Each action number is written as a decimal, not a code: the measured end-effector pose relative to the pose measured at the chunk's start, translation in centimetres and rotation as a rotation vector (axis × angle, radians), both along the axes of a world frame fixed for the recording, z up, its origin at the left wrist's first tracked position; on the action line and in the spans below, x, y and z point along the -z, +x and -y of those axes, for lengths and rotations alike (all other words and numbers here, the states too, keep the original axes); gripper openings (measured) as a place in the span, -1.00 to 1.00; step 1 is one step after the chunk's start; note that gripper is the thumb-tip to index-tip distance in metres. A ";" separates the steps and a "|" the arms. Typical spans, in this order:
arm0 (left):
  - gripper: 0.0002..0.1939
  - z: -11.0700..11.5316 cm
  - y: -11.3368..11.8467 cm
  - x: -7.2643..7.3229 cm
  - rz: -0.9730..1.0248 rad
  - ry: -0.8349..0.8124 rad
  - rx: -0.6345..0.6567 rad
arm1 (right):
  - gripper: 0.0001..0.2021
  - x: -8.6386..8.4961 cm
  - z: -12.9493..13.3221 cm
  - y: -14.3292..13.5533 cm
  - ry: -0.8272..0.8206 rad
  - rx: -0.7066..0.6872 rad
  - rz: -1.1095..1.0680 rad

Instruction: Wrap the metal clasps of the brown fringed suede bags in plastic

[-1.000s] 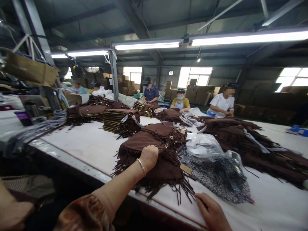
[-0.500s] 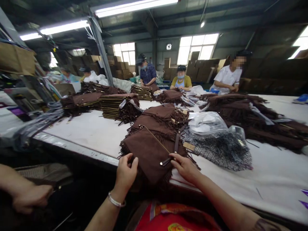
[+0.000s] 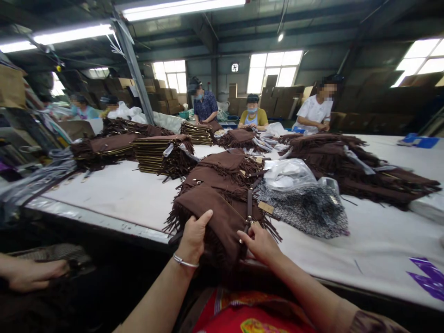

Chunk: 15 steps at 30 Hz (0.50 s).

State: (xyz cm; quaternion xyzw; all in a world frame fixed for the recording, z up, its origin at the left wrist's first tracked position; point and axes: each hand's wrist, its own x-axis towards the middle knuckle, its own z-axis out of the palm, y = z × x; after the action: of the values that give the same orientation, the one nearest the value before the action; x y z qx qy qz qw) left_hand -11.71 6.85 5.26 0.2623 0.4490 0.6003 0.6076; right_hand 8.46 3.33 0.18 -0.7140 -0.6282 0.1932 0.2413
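Note:
A dark brown fringed bag (image 3: 208, 201) lies at the table's front edge, its lower part hanging toward me. My left hand (image 3: 194, 236) is closed around the bag's left side, thumb on top and the other fingers mostly hidden beneath. At the right end of the zip, my right hand (image 3: 260, 243) is closed on the bag's dark strap (image 3: 249, 203), near a metal fitting. A small metal tip shows beside the right thumb. Behind this bag, more brown fringed bags (image 3: 222, 161) overlap in a row. A tan tag (image 3: 266, 206) lies to the right.
Black-and-white knit fabric (image 3: 305, 208) and clear plastic bags (image 3: 291, 173) lie right of my hands. Bag stacks stand at the left (image 3: 157, 155) and right (image 3: 333, 159). A co-worker's hand (image 3: 38, 274) is at lower left. Other people work across the white table (image 3: 104, 189).
My left hand has moved from the bag's near edge onto its side and grips it. The bag's near part is now bent and lifted. My view has turned slightly right.

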 end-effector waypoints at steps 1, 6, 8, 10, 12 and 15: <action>-0.66 0.3 0.6 -0.5 -0.011 0.025 0.019 | -0.61 0.0 -0.1 0.0 -0.009 0.015 -0.004; -0.65 1.2 1.7 -2.7 -0.258 0.155 0.115 | -0.82 0.3 0.3 0.7 -0.021 0.036 -0.005; -0.64 0.7 0.6 -3.0 -0.615 0.191 0.101 | -0.83 0.4 0.9 1.3 -0.006 0.024 -0.012; -0.65 0.0 -1.1 -3.0 -1.082 0.207 0.084 | -0.79 0.5 1.5 2.1 0.030 -0.015 -0.028; -0.62 -0.5 -3.0 -2.7 -1.495 0.197 0.078 | -0.75 0.6 1.7 3.0 0.090 -0.043 -0.037; -0.58 -0.3 -5.1 -2.1 -1.838 0.198 0.022 | -0.79 0.8 1.2 4.3 0.188 -0.026 -0.007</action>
State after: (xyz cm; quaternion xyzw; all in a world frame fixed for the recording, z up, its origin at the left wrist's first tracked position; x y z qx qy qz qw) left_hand -16.83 7.18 7.38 0.6907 0.6988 0.1861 -0.0071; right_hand 12.76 2.09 -0.63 -0.6792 -0.6520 0.1393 0.3069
